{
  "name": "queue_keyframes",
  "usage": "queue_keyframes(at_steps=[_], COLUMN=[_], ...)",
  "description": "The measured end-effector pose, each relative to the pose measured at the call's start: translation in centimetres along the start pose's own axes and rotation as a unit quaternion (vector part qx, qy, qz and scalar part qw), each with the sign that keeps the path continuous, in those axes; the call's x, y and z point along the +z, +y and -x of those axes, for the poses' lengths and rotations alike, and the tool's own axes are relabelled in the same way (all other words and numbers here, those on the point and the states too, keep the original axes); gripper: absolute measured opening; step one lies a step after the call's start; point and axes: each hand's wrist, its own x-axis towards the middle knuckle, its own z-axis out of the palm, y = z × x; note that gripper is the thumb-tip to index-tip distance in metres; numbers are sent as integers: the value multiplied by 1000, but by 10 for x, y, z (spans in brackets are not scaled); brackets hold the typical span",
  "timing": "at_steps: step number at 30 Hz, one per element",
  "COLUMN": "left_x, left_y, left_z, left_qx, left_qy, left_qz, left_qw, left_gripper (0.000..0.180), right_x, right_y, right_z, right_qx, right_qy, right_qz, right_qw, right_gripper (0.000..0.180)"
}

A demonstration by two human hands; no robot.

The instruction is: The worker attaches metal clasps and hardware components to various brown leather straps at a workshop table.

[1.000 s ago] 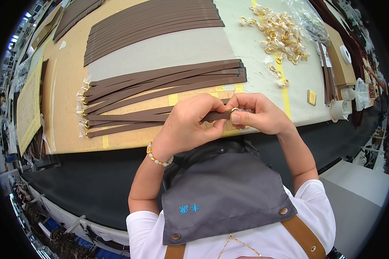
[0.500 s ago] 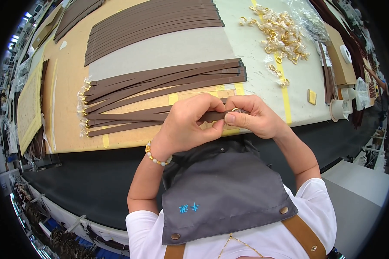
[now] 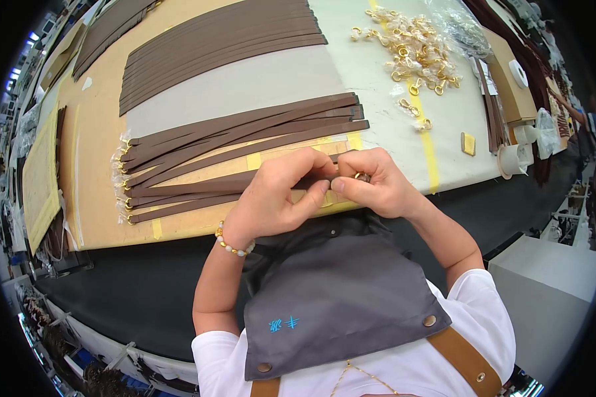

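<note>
My left hand (image 3: 288,188) is pinched on a dark brown strap (image 3: 322,180), close to the table's front edge. My right hand (image 3: 375,183) meets it, thumb tip against the left fingers. Curled in the right fingers is a gold clasp (image 3: 362,176), partly hidden, so how it sits on the strap cannot be made out. Just behind the hands lies a loose group of brown straps (image 3: 245,130), some crossing. Gold clasps (image 3: 128,187) in clear plastic sit at the left ends of these straps.
Farther back is a neat row of brown straps (image 3: 218,53). A heap of plastic-wrapped gold clasps (image 3: 424,56) lies at the back right. A small yellow block (image 3: 468,144), a white roll (image 3: 512,160) and a cardboard box (image 3: 510,86) are on the right.
The thumbs have moved closer together, and less of the strap shows between my hands. The gold clasp is now clearer among the right fingers. The whole view has shifted slightly.
</note>
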Motion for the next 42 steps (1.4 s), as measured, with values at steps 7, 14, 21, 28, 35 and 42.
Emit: queue_keyframes(at_steps=[7,14,21,28,35,42], left_x=[17,23,38,39,31,5], left_y=[-46,-50,-70,-64,-59,-34], left_z=[-10,-35,-64,-68,-68,-65], left_qx=[-6,14,-8,-39,-81,-114], left_qy=[-10,12,-21,-15,-69,-28], left_qz=[-123,-215,-310,-322,-295,5], left_qw=[992,977,951,946,950,993], left_gripper=[5,7,16,19,19,15], right_x=[-83,-124,-102,-92,-88,-78], right_y=[17,33,51,70,70,58], right_z=[6,35,36,30,32,23], right_qx=[-8,254,125,29,21,-8], right_qy=[245,323,297,244,198,89], right_qz=[342,418,331,57,-174,-447], right_qw=[907,810,887,968,964,890], right_gripper=[23,25,18,19,16,16])
